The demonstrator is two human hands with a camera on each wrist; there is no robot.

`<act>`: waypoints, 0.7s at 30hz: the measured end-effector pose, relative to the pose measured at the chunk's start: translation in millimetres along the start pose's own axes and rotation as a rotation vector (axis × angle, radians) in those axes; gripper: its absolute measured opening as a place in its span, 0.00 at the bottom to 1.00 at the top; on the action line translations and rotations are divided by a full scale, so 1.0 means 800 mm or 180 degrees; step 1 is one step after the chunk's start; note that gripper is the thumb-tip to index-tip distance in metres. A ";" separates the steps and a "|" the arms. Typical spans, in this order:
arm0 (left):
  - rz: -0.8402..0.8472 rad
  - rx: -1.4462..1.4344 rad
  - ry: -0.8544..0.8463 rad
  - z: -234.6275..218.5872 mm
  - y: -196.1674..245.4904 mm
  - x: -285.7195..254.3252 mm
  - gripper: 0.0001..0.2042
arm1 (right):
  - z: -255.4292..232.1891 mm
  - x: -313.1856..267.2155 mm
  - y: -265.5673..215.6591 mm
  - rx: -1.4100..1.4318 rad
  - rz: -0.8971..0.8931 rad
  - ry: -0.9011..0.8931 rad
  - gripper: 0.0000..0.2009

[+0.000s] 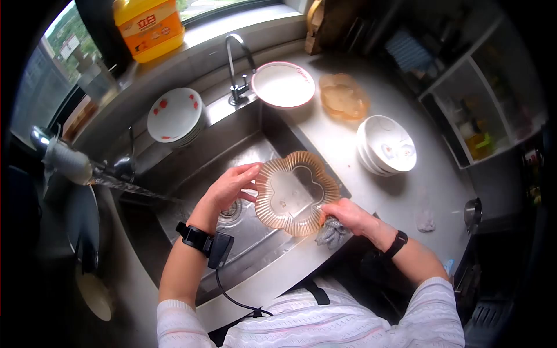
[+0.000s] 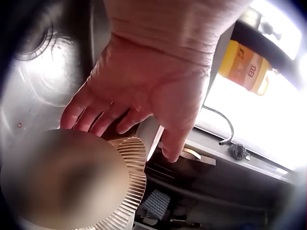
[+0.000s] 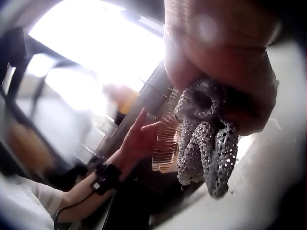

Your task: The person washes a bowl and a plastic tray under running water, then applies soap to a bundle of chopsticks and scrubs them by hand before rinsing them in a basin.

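A clear amber plate with a fluted, scalloped rim [image 1: 297, 194] is held over the front right of the sink. My right hand [image 1: 353, 217] grips its right edge and also holds a silvery mesh cloth [image 1: 332, 233], which hangs below the fingers in the right wrist view [image 3: 206, 139]. My left hand [image 1: 231, 187] is at the plate's left rim, fingers extended and thumb spread; in the left wrist view the palm [image 2: 144, 86] faces the camera, fingertips by the rim. Whether they touch it, I cannot tell.
Water runs from the faucet [image 1: 75, 165] into the sink [image 1: 243, 255] at left. Behind it stand stacked plates [image 1: 174, 116], a small tap [image 1: 235, 69] and a white dish [image 1: 283, 85]. On the right counter are an amber dish [image 1: 343, 97] and stacked bowls [image 1: 387, 145].
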State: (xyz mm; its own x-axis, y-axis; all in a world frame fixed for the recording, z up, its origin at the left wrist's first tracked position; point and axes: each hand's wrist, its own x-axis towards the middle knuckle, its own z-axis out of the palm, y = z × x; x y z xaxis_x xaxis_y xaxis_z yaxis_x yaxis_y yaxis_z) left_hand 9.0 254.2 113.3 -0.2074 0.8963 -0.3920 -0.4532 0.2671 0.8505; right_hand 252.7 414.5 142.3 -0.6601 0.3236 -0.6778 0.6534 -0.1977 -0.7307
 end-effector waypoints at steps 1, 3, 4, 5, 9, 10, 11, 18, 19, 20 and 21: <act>-0.0091 -0.0375 -0.0034 -0.022 -0.021 -0.028 0.23 | 0.014 0.028 -0.010 -0.0113 0.0305 -0.0190 0.11; 0.0111 -0.1233 -0.0073 -0.050 -0.065 -0.072 0.22 | 0.058 0.071 -0.035 -0.0140 0.0424 -0.0528 0.11; 0.0231 -0.1319 0.0255 -0.054 -0.075 -0.092 0.21 | 0.082 0.098 -0.038 -0.0222 0.0423 -0.0663 0.11; 0.0281 -0.1378 0.0388 -0.068 -0.085 -0.109 0.21 | 0.107 0.120 -0.042 -0.0309 0.0427 -0.0785 0.11; 0.0366 -0.1765 0.1670 -0.129 -0.150 -0.142 0.23 | 0.186 0.188 -0.064 -0.0889 0.0418 -0.1381 0.16; 0.0350 -0.1597 0.2126 -0.141 -0.163 -0.145 0.24 | 0.201 0.212 -0.061 -0.1059 0.0264 -0.1277 0.17; 0.0306 -0.1423 0.2571 -0.150 -0.176 -0.149 0.26 | 0.214 0.233 -0.055 -0.1215 0.0115 -0.1168 0.19; 0.0117 -0.1532 0.3273 -0.162 -0.214 -0.147 0.37 | 0.310 0.278 -0.004 -0.1197 -0.1368 -0.1447 0.21; 0.0097 -0.1528 0.3264 -0.163 -0.220 -0.142 0.37 | 0.329 0.280 0.015 -0.1279 -0.1842 -0.1657 0.23; 0.0220 -0.1523 0.3116 -0.165 -0.227 -0.137 0.36 | 0.344 0.262 0.014 -0.1820 -0.1879 -0.2043 0.26; 0.0335 -0.1519 0.2970 -0.166 -0.230 -0.135 0.36 | 0.352 0.244 0.012 -0.2359 -0.1900 -0.2431 0.29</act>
State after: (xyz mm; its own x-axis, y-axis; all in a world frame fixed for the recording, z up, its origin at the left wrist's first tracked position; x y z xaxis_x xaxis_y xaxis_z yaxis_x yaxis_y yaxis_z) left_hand -0.3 61.6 -47.6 -0.7589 0.2247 -0.6113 -0.6464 -0.1453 0.7491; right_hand 25.8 214.9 -20.2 -0.8138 -0.4935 -0.3070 0.0613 0.4523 -0.8897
